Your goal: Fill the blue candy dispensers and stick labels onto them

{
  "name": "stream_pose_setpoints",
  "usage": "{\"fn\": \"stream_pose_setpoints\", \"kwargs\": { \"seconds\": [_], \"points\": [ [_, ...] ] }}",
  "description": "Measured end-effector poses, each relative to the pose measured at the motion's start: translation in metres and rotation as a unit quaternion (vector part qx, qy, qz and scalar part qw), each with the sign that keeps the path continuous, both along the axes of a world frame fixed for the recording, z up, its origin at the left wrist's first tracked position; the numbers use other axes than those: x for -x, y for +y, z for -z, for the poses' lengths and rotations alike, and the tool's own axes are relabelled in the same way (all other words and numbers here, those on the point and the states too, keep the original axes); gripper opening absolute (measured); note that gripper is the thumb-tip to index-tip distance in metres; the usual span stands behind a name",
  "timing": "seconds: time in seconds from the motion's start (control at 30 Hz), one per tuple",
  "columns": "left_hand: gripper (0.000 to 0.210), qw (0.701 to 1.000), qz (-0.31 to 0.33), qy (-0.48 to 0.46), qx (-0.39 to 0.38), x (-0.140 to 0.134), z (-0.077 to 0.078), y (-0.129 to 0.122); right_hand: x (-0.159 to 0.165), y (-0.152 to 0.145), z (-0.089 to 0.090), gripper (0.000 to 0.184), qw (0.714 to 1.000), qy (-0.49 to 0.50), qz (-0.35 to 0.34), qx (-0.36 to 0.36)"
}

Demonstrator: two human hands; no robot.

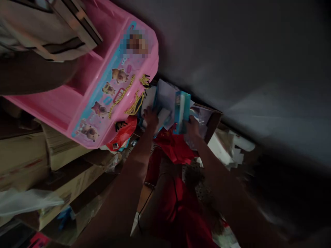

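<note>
My right hand (192,128) is closed around the lower right side of a slim blue and white box (182,108), which stands nearly upright. To its left, my left hand (151,117) reaches in among pale and blue boxes, beside a whitish box (163,116). Its fingers are dark and smeared, so their grip does not show. Both hands are at an open cardboard carton (214,125) holding papers and boxes. A white sheet of paper (167,93) stands behind them. A red plastic bag (177,148) hangs over the carton's near side.
A pink plastic tray (113,74) with cartoon stickers juts in from the upper left, with gold cords (134,103) on its edge. Cardboard boxes (67,148) are stacked at left. A grey wall (245,62) rises behind the carton. White packaging (222,148) lies at right.
</note>
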State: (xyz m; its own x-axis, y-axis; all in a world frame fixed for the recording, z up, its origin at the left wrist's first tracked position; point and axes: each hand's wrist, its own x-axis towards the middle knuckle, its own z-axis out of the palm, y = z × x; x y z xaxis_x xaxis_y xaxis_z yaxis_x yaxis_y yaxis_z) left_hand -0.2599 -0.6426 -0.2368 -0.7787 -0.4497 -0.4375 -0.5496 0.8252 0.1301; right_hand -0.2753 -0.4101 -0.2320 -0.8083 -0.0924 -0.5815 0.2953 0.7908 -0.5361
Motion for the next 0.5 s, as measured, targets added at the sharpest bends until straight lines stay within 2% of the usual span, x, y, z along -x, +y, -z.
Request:
{"fn": "stream_pose_setpoints", "kwargs": {
  "seconds": [0.1,0.17,0.23,0.33,0.5],
  "points": [
    [0.028,1.000,-0.003,-0.014,-0.019,0.009,-0.005,-0.004,-0.036,0.054,-0.025,0.017,0.997,-0.006,0.079,0.011],
    [0.021,1.000,0.008,-0.015,-0.020,0.009,-0.018,-0.008,-0.066,0.085,-0.045,0.023,0.989,-0.021,0.143,0.034],
    [0.019,1.000,0.027,-0.008,-0.006,0.002,-0.039,-0.010,-0.094,0.107,-0.064,0.027,0.973,-0.046,0.216,0.067],
    [0.021,0.998,0.051,0.003,0.022,-0.015,-0.077,-0.007,-0.124,0.122,-0.090,0.029,0.956,-0.069,0.267,0.101],
    [0.027,0.998,0.050,0.018,0.019,-0.033,-0.130,0.012,-0.145,0.118,-0.133,0.032,0.955,-0.059,0.257,0.139]
  ]
}}
